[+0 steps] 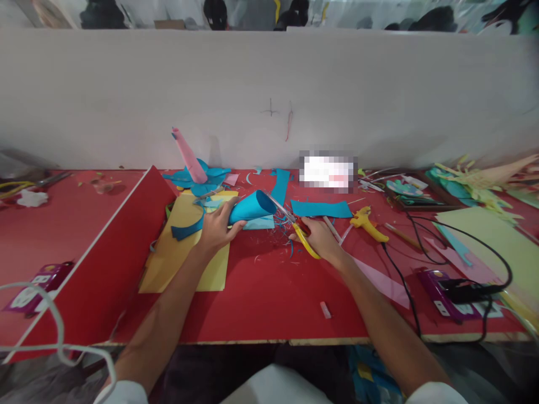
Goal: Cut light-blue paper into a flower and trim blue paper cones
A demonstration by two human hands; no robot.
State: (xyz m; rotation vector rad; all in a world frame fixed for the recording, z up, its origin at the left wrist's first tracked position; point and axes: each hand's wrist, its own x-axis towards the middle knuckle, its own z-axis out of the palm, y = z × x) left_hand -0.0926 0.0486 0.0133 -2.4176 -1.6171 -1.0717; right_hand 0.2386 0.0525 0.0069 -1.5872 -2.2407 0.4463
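My left hand (219, 225) is closed around a rolled blue paper cone (251, 207), its wide end turned to the right. In my right hand (320, 238) is a pair of scissors (306, 240) with yellow handles. The blades point up and left, close to the cone's wide rim; whether they touch it I cannot tell. Thin blue paper trimmings (290, 229) lie scattered below the scissors. Behind them on the red table are a blue paper strip (322, 209) and an upright blue piece (280, 187).
Yellow sheets (213, 275) lie under my left arm beside a red divider (101, 269). A pink cone (190, 157) stands at the back. To the right are a yellow glue gun (370, 225), its black cable, a purple power strip (448, 294) and a tray (446, 203) of scraps.
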